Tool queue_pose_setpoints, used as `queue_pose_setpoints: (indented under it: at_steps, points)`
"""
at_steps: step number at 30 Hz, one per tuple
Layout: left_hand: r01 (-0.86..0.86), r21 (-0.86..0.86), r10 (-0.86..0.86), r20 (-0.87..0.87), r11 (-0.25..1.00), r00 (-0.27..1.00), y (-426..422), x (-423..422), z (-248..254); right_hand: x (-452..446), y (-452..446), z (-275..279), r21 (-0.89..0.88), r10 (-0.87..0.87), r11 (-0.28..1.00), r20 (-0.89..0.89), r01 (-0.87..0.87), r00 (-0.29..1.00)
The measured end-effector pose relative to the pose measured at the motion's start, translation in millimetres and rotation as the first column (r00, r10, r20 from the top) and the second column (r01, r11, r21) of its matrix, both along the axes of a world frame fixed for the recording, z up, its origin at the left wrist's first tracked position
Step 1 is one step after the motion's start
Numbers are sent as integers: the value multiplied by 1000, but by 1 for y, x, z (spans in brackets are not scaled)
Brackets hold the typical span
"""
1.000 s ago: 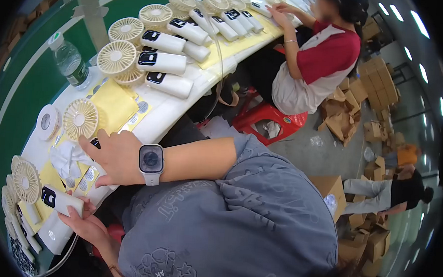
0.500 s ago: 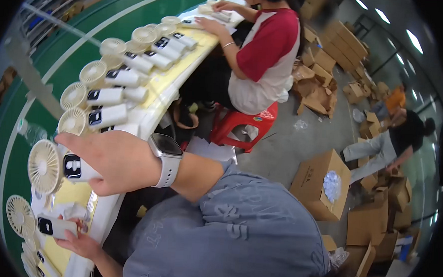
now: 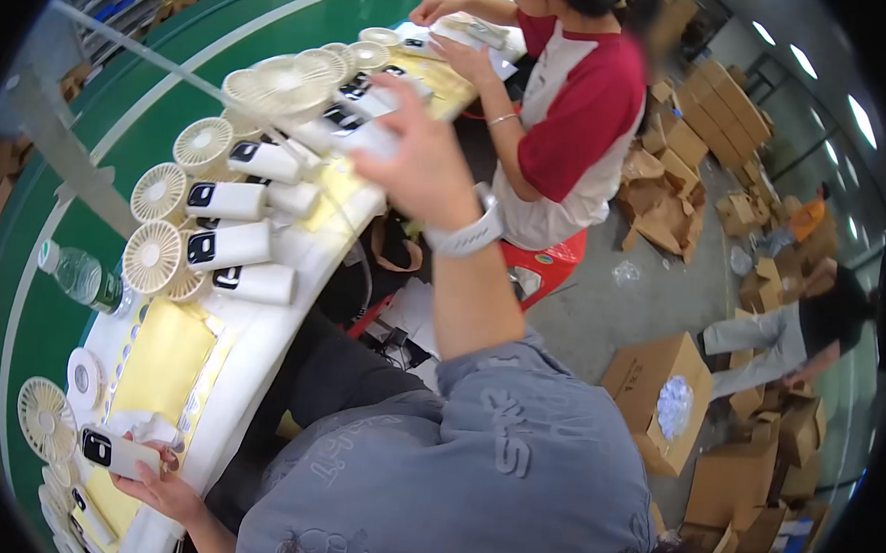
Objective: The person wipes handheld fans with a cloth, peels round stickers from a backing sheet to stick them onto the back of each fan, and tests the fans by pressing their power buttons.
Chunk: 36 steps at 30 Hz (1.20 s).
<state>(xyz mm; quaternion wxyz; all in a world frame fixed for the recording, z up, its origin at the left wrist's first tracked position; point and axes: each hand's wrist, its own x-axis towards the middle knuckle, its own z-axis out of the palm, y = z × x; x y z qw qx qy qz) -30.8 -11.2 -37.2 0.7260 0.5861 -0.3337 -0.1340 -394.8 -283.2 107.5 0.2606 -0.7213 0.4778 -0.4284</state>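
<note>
My left hand [image 3: 164, 487], low at the left, is closed around the white handle of a handheld fan [image 3: 131, 455] with a black panel. A cream, round fan head [image 3: 47, 421] lies just beyond that handle. Crumpled white material [image 3: 150, 427] is beside these fingers. My right hand [image 3: 414, 160], with a white-banded watch on its wrist, is reached out over the rows of fans and blurred. Its fingers are around the handle end of another handheld fan [image 3: 291, 85], whose blurred head points left. Nearer fans [image 3: 229, 245] lie side by side with their heads to the left.
On the white table [image 3: 248, 366] are a yellow sheet [image 3: 166, 357] and a white roll [image 3: 84, 378]. A water bottle [image 3: 82, 276] stands at its far edge. A co-worker [image 3: 582, 114] sits on a red stool [image 3: 553, 272] farther up. Cardboard boxes [image 3: 657, 398] stand on the floor at right.
My right hand has carried its fan from in front of me up and right to the rows. The yellow sheet and bottle have come into fuller view. My left hand keeps its fan.
</note>
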Motion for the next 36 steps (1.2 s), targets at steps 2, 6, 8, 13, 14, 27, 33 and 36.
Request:
queue_pose_setpoints:
  at_steps: [2, 6, 8, 13, 14, 27, 33, 36]
  points:
    - [-42, -9, 42, 13, 999, 999, -9, -10, 10, -20, -56, -26, -184, -143, 972, 19, 144, 990]
    - [-17, 9, 18, -17, 1000, 1000, -7, -10, 12, -50, -150, -48, 25, -297, 955, 78, 295, 952]
    - [-1, -3, 1, -48, 1000, 999, -6, -7, 10, -56, -165, -38, 136, -249, 962, 68, 238, 966]
    - [-51, -12, 49, -76, 999, 996, -10, -13, 19, -54, -221, -45, 85, -268, 957, -108, 277, 957]
    - [-55, -15, 54, -81, 998, 995, -11, -13, 20, -52, -233, -53, -71, -322, 947, -175, 314, 930]
    - [-7, -32, 7, -8, 999, 1000, -7, -4, 11, -43, -274, -103, -383, -428, 872, -300, 304, 852]
    - [0, -47, 4, 83, 999, 997, -4, -11, 15, -11, -197, -56, -460, -347, 839, -42, 291, 937]
    - [56, -43, -51, 113, 997, 992, -15, -30, 29, 61, -59, -26, -428, -34, 893, 250, 142, 968]
